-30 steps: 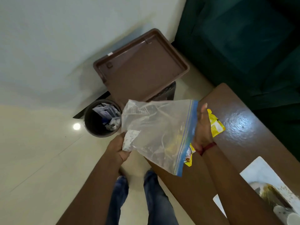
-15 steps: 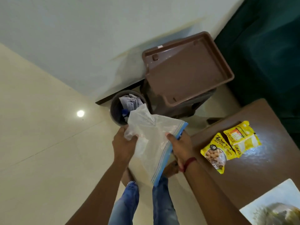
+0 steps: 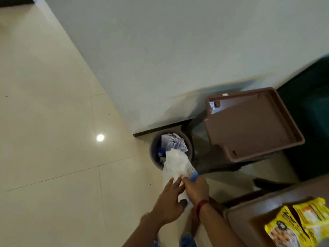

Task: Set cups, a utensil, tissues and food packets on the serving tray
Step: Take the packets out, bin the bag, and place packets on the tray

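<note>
Both of my hands hold a clear zip bag [image 3: 175, 166] with a blue seal strip, bunched up and pointing toward a round bin. My left hand [image 3: 170, 202] grips its lower part, and my right hand [image 3: 195, 188], with a red thread on the wrist, pinches it near the blue seal. Two yellow food packets [image 3: 299, 223] lie on the dark brown table [image 3: 249, 216] at the lower right. A brown serving tray [image 3: 249, 122] rests on a stand by the wall, with nothing on it.
A round waste bin [image 3: 154, 150] with paper scraps inside stands on the cream tiled floor [image 3: 53, 139], between the wall and the tray stand. A dark green sofa [image 3: 311, 104] fills the right edge. My jeans and feet show at the bottom.
The view has swung left. The bag has been crumpled narrower and brought closer to the bin, and my two hands have come together on it.
</note>
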